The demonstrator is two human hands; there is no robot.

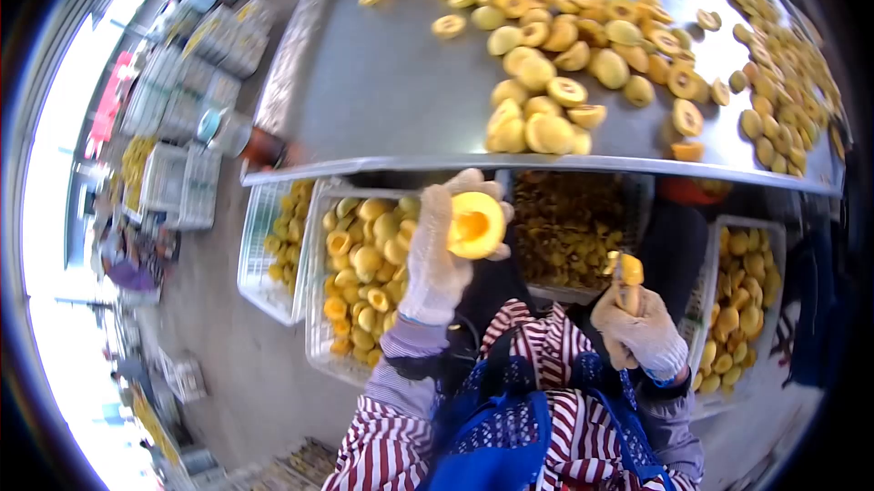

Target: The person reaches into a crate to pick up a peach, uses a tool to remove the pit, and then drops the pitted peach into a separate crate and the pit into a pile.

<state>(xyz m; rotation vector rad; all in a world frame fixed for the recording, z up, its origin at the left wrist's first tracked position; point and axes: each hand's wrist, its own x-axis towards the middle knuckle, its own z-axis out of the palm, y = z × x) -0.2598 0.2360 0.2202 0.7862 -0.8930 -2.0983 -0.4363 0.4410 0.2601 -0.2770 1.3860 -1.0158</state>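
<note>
My gloved left hand (439,250) is closed around a yellow peach half (476,225), its cut face turned up with a hollow in the middle. My gloved right hand (642,325) grips the handle of a small pitting tool (626,295), and a yellow chunk (628,268) sits at the tool's tip. The tool's exact shape is partly hidden by the fingers and the chunk. Below and between the hands, a crate (566,294) holds brownish-yellow scraps. Left of my left hand, a white crate (317,332) is filled with peach halves (366,262).
Ahead stands a metal table (391,81) with a raised front edge, heaped with peach halves (583,45). A jar with dark contents (259,147) is at its left corner. Another crate of peaches (739,309) stands at right. Stacked crates (177,182) and people occupy the left background.
</note>
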